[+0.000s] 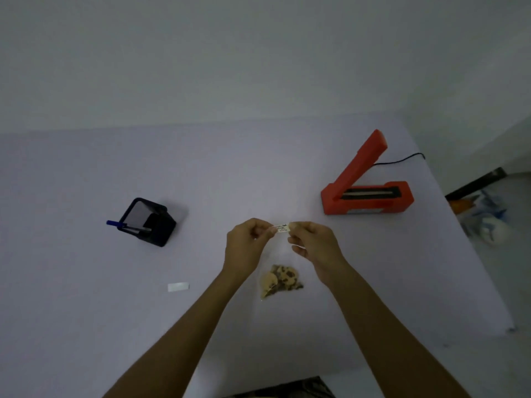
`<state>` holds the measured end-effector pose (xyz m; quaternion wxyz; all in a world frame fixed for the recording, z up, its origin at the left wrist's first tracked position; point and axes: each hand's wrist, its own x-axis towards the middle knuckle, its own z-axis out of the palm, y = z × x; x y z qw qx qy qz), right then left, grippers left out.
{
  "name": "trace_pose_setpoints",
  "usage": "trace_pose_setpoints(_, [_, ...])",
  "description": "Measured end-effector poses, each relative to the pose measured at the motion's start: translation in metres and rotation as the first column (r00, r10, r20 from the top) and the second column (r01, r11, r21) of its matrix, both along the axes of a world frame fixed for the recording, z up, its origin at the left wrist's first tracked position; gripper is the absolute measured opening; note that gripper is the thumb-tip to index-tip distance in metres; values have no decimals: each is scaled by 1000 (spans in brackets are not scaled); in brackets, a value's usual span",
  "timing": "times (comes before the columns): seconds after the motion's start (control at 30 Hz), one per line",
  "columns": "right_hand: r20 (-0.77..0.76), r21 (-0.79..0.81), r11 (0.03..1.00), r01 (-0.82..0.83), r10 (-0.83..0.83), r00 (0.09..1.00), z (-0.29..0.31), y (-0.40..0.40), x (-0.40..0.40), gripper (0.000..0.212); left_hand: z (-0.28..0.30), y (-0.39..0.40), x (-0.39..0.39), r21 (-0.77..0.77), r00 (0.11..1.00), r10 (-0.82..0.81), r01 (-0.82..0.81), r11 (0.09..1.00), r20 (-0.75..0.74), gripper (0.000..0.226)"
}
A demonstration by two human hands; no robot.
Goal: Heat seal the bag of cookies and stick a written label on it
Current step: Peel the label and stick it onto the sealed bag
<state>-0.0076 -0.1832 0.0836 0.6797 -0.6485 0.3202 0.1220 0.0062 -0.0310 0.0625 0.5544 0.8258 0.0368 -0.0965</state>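
Label (282,227) pinched at both ends, left hand (247,242) and right hand (311,244), grip tight, mid-frame above the bag of cookies (280,280).
Bag flat on worktop (86,282) just below hands. Red heat sealer (366,188) right of centre, arm raised. Pen holder (149,222) left; white strip (178,286) lower left.
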Motion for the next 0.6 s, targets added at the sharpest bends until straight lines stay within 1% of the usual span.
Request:
trace_pose_setpoints(0.2, [-92,-115,984,-138,128,988,-50,-11,5,10,-39,-5,4,54,992,14,-7,999,-129,9])
trace_pose_setpoints(0.3, [-124,-206,947,-247,225,966,-74,-13,5,9,-60,-4,0,112,978,13,11,994,-209,13])
trace_pose_setpoints(0.37, [-130,-315,892,-325,299,945,-86,-12,6,10,-71,-4,-1,152,966,35,5,988,-256,14])
trace_pose_setpoints(0.47, [-141,-477,771,-422,407,902,-97,-10,9,11,-83,-4,1,196,955,54,5,981,-292,14])
trace_pose_setpoints(0.53, [-141,-538,717,-443,442,886,-104,-9,8,11,-88,-7,2,216,950,51,17,976,-306,13])
trace_pose_setpoints(0.6, [-132,-575,685,-447,462,877,-109,-8,3,10,-93,-10,0,243,954,48,26,970,-295,12])
